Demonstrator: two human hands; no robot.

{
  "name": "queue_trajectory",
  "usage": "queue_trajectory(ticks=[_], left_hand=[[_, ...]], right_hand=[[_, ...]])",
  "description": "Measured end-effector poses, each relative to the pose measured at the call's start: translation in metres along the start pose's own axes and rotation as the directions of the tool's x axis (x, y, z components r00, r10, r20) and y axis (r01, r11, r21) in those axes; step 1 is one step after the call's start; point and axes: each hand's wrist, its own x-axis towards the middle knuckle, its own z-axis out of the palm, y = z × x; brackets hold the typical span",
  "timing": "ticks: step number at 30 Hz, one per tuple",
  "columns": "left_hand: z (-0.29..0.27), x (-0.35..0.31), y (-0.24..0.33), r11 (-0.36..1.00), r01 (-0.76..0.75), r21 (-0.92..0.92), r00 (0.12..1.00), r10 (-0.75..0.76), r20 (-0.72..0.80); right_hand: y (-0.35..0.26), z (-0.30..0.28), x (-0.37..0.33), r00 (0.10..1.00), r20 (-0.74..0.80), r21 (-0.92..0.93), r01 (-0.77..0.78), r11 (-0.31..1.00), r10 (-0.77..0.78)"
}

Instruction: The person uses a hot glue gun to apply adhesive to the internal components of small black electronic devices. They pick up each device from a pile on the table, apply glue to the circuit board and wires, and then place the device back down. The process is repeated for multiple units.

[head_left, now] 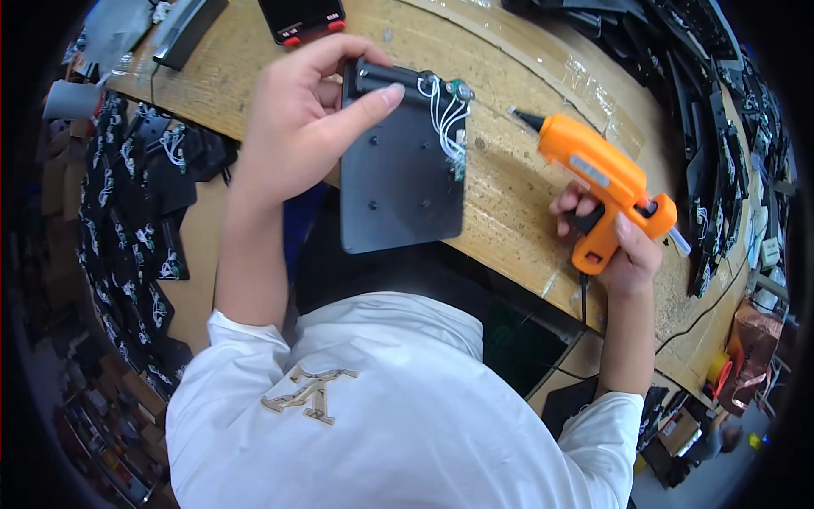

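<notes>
My left hand (pixel 326 114) is closed on the top left corner of a flat black plastic panel (pixel 401 182), thumb across its upper edge. A black tube-like ridge runs along the panel's top. White wires (pixel 444 119) run down the panel's right side between small green circuit boards. In my right hand (pixel 623 246) is an orange hot glue gun (pixel 598 161), fingers wrapped round its handle near the trigger. Its dark nozzle points up and left toward the panel, apart from it. A pale glue stick (pixel 679 242) pokes out of the gun's back.
Under the panel stretches a worn wooden table (pixel 509 216). A dark screen device with red corners (pixel 303 19) lies at the far edge. Many similar wired black panels (pixel 127 229) are stacked at left, with more black parts (pixel 708 144) at right. A black cable (pixel 708 307) trails across the right side.
</notes>
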Motion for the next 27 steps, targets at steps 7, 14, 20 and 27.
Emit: queue_trajectory(ticks=[7, 14, 20, 27], left_hand=[[0.005, 0.031, 0.029, 0.93, -0.102, 0.353, 0.972, 0.019, 0.232], [0.008, 0.024, 0.038, 0.906, -0.07, 0.417, 0.977, -0.022, 0.211], [0.007, 0.024, 0.035, 0.899, -0.071, 0.431, 0.976, -0.027, 0.216], [0.006, 0.025, 0.032, 0.901, -0.051, 0.431, 0.979, -0.04, 0.199]], right_hand=[[0.006, 0.008, 0.004, 1.0, 0.021, -0.379, 0.013, 0.925, -0.005], [0.011, 0.009, 0.011, 0.981, 0.174, -0.643, 0.182, 0.744, -0.089], [0.015, 0.013, 0.01, 0.975, 0.168, -0.678, 0.223, 0.7, -0.148], [0.015, 0.011, 0.007, 0.972, 0.189, -0.696, 0.233, 0.679, -0.14]])
